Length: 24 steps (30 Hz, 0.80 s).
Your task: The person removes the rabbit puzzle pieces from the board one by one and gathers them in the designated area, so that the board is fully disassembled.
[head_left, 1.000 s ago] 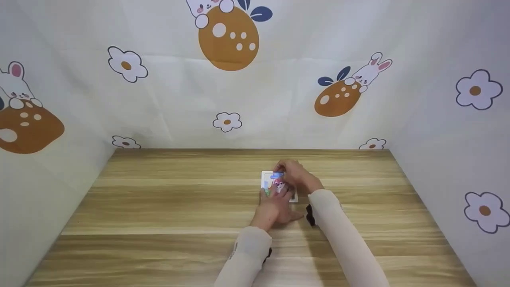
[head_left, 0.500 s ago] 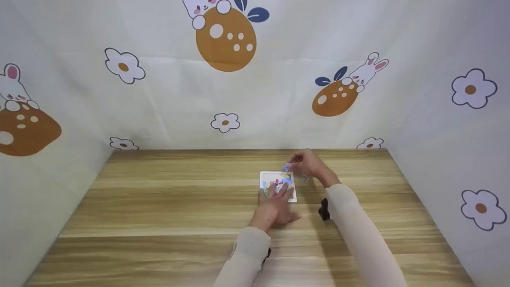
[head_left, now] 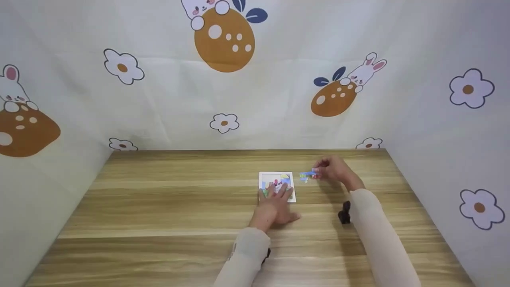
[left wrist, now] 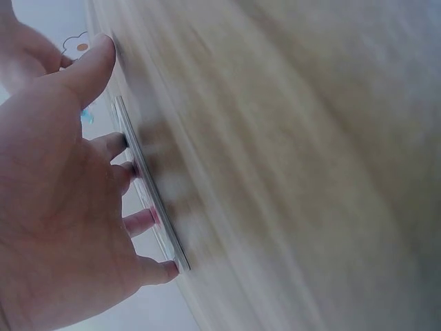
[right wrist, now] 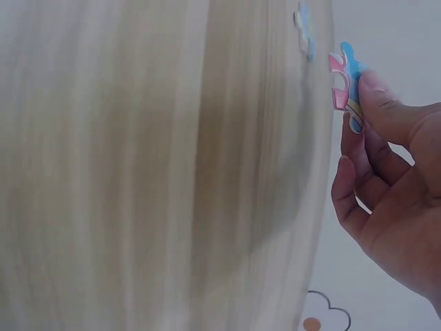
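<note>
A small white-framed jigsaw puzzle [head_left: 293,179] with a cartoon animal picture lies on the table in the head view. My left hand [head_left: 275,207] rests on it with spread fingers, covering its lower part; the left wrist view shows the fingertips [left wrist: 141,221] on the frame's edge. To the right, my right hand [head_left: 335,169] pinches a blue and pink jigsaw piece [right wrist: 351,83] between thumb and fingers, just above the table. Beside the held piece, loose jigsaw pieces [head_left: 305,177] lie on the table, partly overlapped by it in the head view. One loose piece [right wrist: 304,31] shows in the right wrist view.
The wood-grain table [head_left: 159,207] runs back to a pale curtain [head_left: 179,99] printed with rabbits, oranges and flowers. Curtain walls also stand on the left and right sides.
My right hand has moved right from over the puzzle's upper edge, carrying the jigsaw piece to the loose pieces. The puzzle's upper part is now uncovered. My left hand stays in place.
</note>
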Each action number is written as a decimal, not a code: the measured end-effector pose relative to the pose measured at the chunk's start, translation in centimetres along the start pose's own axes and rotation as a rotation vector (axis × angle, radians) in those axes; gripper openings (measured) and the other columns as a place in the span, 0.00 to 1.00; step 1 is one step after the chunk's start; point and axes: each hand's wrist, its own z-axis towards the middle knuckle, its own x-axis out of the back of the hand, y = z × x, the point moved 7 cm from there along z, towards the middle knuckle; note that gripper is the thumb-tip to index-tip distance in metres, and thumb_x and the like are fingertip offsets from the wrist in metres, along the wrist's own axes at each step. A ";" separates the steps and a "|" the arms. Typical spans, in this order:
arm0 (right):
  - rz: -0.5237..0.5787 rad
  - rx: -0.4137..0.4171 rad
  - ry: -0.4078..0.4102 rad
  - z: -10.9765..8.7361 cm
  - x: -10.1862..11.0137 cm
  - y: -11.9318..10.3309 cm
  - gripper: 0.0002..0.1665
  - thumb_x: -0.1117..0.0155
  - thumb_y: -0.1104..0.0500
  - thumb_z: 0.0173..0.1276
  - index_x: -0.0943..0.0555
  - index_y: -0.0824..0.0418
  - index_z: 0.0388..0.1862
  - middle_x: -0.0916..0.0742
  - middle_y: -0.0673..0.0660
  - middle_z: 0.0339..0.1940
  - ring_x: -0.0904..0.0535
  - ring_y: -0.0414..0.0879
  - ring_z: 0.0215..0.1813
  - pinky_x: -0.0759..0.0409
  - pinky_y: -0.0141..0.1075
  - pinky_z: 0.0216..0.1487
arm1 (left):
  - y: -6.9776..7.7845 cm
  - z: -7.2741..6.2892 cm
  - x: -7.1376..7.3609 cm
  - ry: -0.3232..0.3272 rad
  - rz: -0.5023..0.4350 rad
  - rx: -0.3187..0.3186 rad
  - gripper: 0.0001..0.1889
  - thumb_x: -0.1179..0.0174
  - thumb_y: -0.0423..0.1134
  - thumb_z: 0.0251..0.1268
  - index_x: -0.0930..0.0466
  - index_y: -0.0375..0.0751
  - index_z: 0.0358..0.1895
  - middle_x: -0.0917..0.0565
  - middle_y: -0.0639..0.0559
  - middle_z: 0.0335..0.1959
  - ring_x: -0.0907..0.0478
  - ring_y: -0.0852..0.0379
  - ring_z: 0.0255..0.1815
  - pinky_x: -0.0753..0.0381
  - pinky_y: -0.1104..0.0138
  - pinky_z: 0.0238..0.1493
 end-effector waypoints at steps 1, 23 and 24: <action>-0.007 0.000 -0.002 -0.1 0.0 0.3 0.07 0.37 0.66 0.71 0.15 0.69 0.43 0.13 0.59 0.36 0.21 0.42 0.36 0.22 0.28 0.36 | 0.0 0.0 0.0 -0.001 0.002 0.000 0.45 0.49 0.70 0.67 0.53 0.57 0.82 0.55 0.57 0.85 0.60 0.45 0.85 0.55 0.38 0.80; -0.047 -0.058 0.085 0.6 -1.0 2.1 0.07 0.37 0.67 0.70 0.13 0.65 0.42 0.11 0.61 0.42 0.21 0.48 0.44 0.24 0.36 0.50 | -0.9 -0.1 0.2 -0.044 -0.184 -0.102 0.44 0.46 0.66 0.69 0.50 0.54 0.81 0.56 0.55 0.85 0.65 0.44 0.85 0.65 0.39 0.81; -0.044 -0.059 0.085 0.6 -1.0 2.1 0.07 0.36 0.66 0.70 0.13 0.65 0.42 0.11 0.60 0.42 0.21 0.48 0.44 0.24 0.36 0.49 | -0.9 -0.1 0.3 -0.041 -0.193 -0.106 0.43 0.46 0.65 0.69 0.50 0.53 0.81 0.56 0.55 0.85 0.65 0.43 0.85 0.64 0.39 0.81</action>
